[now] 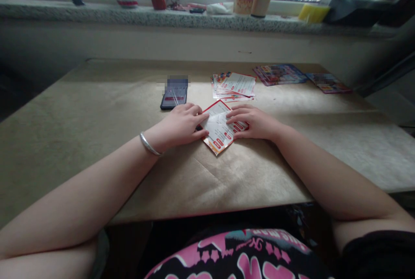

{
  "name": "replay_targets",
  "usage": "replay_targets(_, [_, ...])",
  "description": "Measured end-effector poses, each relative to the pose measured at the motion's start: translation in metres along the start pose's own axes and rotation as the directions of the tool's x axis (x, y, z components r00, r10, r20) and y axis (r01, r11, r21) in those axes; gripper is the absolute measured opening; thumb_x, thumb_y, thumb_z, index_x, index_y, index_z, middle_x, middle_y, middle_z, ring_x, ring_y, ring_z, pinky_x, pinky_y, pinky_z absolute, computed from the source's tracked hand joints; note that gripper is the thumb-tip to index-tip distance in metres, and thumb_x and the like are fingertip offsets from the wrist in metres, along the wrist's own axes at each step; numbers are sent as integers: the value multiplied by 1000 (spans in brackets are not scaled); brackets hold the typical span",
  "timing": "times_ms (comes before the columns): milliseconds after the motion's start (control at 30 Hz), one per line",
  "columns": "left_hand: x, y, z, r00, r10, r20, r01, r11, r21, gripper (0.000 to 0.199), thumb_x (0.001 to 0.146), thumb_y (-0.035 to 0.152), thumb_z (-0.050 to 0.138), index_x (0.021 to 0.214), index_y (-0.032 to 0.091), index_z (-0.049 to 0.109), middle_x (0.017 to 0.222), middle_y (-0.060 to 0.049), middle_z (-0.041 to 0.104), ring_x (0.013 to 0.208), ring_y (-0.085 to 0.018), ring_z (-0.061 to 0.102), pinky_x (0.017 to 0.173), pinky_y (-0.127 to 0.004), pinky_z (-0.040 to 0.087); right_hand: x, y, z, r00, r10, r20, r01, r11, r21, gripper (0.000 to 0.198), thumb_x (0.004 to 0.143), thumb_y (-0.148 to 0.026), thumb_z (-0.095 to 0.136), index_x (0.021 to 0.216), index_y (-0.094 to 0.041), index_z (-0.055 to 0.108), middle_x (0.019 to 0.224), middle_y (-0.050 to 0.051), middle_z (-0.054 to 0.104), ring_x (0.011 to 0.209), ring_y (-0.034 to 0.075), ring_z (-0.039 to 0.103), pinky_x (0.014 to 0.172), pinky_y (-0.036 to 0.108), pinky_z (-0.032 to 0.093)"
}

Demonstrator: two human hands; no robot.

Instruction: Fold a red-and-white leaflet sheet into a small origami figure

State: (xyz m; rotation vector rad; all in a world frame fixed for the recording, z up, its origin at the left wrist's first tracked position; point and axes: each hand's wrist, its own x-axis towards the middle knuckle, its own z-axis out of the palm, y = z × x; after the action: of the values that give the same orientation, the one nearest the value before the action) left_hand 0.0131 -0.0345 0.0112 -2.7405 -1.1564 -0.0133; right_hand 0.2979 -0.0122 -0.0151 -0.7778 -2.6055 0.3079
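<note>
A small printed paper sheet (216, 129), white with red labels and a red edge, lies turned like a diamond on the table in front of me. Creases cross its upper part. My left hand (183, 125), with a silver bangle at the wrist, holds the sheet's left corner with thumb and forefinger; the other fingers are bent. From the other side, my right hand (254, 122) rests its outstretched, parted fingers on the sheet's right part, the thumb at the lower right edge. The right corner is partly covered by these fingers.
Beyond my left hand lies a phone (175, 93). Behind the sheet is a loose pile of similar printed papers (238, 83). Farther right are colourful cards (280, 74) and another small stack (327, 83). Bottles, cups and a yellow item (314, 13) line the windowsill (181, 18).
</note>
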Motion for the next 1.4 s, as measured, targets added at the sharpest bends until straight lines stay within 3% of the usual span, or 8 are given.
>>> replay_targets(100, [1,15,7,1000,-27,1,27,999,-20,63,96,56,42,143,14,47,143,-15,52,134,-30,44,115,-42,31,2,-3,2,1000,-23,19,23,1000,14,41,78,-46,76,114,-25,73,125,9,70,118,26,61,106,47,46])
replay_targets(267, [10,32,19,993,-55,100,67,991,-115,82,96,65,32,154,7,27,161,-17,26,151,-28,22,124,-43,11,7,-14,9,1000,4,19,-3,999,-53,48,81,-47,73,121,-21,71,129,12,68,118,29,62,104,47,46])
replay_targets(467, [14,31,17,980,-59,190,100,972,-212,91,92,71,34,157,8,19,164,-16,14,154,-29,12,124,-46,9,8,-11,8,987,161,-13,-161,975,-152,47,83,-45,71,123,-19,70,131,11,67,123,30,58,109,48,42])
replay_targets(800, [11,20,17,982,-96,164,125,975,-181,84,95,65,35,156,8,24,162,-17,22,152,-32,17,123,-49,10,-4,14,-3,949,289,-125,-306,940,-154,42,82,-42,71,119,-21,70,127,12,67,121,31,57,105,51,44])
replay_targets(967, [11,19,18,982,-136,132,155,977,-147,80,96,64,33,156,11,25,162,-14,25,151,-33,19,122,-50,14,-1,4,-7,985,139,-100,-148,985,-90,21,86,-39,67,99,-24,74,109,7,72,108,26,61,101,47,45])
replay_targets(1167, [12,19,21,958,-271,97,281,954,-108,76,98,60,31,153,8,31,161,-16,27,151,-34,19,123,-52,14,-1,0,-8,1000,0,-26,0,1000,-16,33,77,-47,77,102,-26,76,112,6,73,115,27,58,104,46,44])
replay_targets(1233, [12,19,21,953,-292,77,299,948,-105,74,98,57,32,152,6,33,161,-18,27,151,-34,20,123,-52,14,-1,0,-9,1000,-16,-26,16,1000,-24,27,81,-45,74,101,-27,77,110,5,73,109,25,60,100,44,46])
replay_targets(1400, [14,19,19,984,-165,-68,154,977,-148,59,99,43,38,148,10,42,156,-17,39,146,-33,33,121,-50,25,1,-2,-11,999,-14,-53,8,992,-122,21,93,-34,59,92,-30,79,98,3,75,92,21,64,90,39,49])
